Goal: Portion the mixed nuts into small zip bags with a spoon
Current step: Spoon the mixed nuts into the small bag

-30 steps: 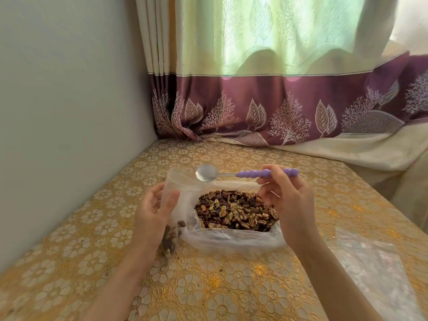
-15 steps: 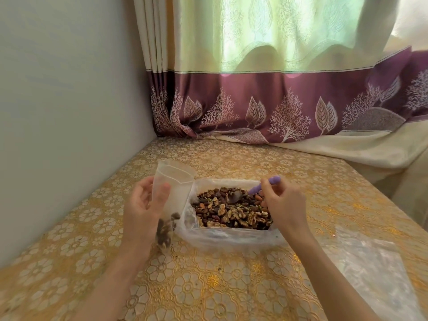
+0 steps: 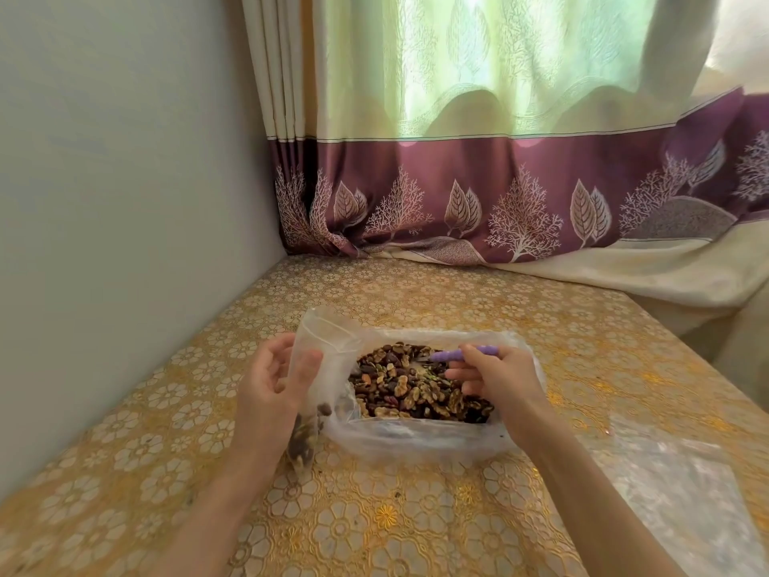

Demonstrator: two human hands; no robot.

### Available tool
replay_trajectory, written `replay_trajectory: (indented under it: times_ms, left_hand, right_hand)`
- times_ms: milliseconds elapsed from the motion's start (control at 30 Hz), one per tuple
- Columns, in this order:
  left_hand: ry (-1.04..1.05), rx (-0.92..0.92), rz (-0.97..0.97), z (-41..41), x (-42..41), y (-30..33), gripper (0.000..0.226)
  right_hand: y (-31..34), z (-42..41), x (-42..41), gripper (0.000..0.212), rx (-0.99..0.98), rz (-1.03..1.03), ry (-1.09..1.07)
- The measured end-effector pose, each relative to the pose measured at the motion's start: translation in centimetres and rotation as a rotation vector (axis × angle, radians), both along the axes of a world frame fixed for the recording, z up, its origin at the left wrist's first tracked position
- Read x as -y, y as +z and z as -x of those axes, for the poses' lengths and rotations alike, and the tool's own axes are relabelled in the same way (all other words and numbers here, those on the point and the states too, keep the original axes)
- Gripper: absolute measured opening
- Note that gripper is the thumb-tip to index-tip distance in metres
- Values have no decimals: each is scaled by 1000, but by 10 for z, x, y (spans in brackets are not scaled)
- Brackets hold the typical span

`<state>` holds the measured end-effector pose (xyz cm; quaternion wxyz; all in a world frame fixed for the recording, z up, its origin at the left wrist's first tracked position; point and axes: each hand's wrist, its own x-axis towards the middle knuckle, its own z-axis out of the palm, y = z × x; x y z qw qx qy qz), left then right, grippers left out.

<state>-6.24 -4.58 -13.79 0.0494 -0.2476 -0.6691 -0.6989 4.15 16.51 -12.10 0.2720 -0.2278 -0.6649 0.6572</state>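
The left hand grips a small zip bag upright, thumb on its near face, so the mouth gapes beside the big bag; a few nuts already sit in its bottom. The right hand pinches the purple spoon handle, bowl buried in the nuts, evidently loading a scoop. The bags touch, probably so the carry stays short. Spare bags lie near right on the table.

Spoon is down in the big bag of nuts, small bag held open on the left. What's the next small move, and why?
Probably lift a spoonful to the small zip bag. The right hand holds the purple spoon with its bowl buried in the mixed nuts, and the left hand holds the small bag upright, mouth open, only a few nuts at its bottom.
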Motion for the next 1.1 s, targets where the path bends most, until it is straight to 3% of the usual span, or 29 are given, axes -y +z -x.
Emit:
replay_trajectory:
  times_ms: [200, 333, 833, 1000, 1100]
  left_hand:
    - [17, 3, 8, 0, -3, 1, 25]
    - [16, 24, -5, -1, 0, 1, 27]
    - [-22, 50, 147, 4, -1, 0, 60]
    - [-3, 51, 145, 3, -4, -2, 56]
    - [3, 60, 134, 0, -6, -3, 43]
  right_hand:
    - [7, -4, -6, 44, -5, 49, -49]
    - [10, -6, -10, 21, -41, 53, -114]
    - [37, -14, 2, 26, -301, 61, -84]
    - [50, -16, 22, 29, -357, -4, 20]
    - [49, -13, 40, 29, -358, -99, 96]
